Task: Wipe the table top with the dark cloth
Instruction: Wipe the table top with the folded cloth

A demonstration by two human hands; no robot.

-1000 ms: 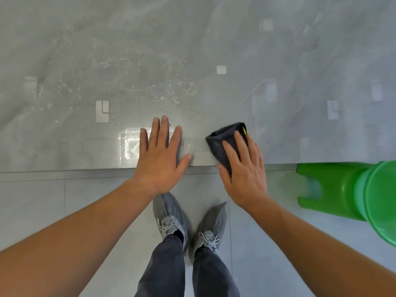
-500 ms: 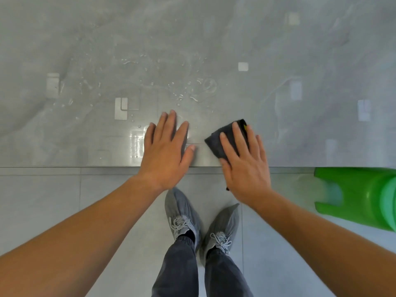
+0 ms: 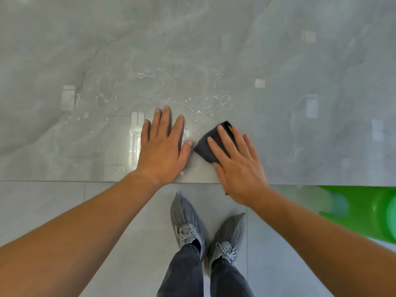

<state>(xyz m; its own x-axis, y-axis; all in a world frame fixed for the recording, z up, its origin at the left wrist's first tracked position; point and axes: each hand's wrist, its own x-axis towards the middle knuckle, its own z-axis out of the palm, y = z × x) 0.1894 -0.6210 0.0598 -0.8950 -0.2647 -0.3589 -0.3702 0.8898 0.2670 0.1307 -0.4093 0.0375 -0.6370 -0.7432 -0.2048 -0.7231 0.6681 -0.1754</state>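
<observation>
The grey marble table top (image 3: 278, 61) fills the upper half of the view, with water droplets and streaks (image 3: 197, 103) near its middle. A folded dark cloth (image 3: 206, 146) with a small yellow tag lies close to the table's near edge. My right hand (image 3: 237, 161) presses flat on the cloth, fingers spread over it, covering its near part. My left hand (image 3: 162, 146) lies flat and empty on the table just left of the cloth, thumb tip almost touching it.
A green plastic stool (image 3: 364, 213) stands on the tiled floor at the right, partly under the table edge. My two feet in grey shoe covers (image 3: 188, 221) stand on the floor below the table's near edge (image 3: 64, 180).
Both hands and the cloth sit slightly farther onto the table than before. The view has shifted, so the green stool lies nearer the right border.
</observation>
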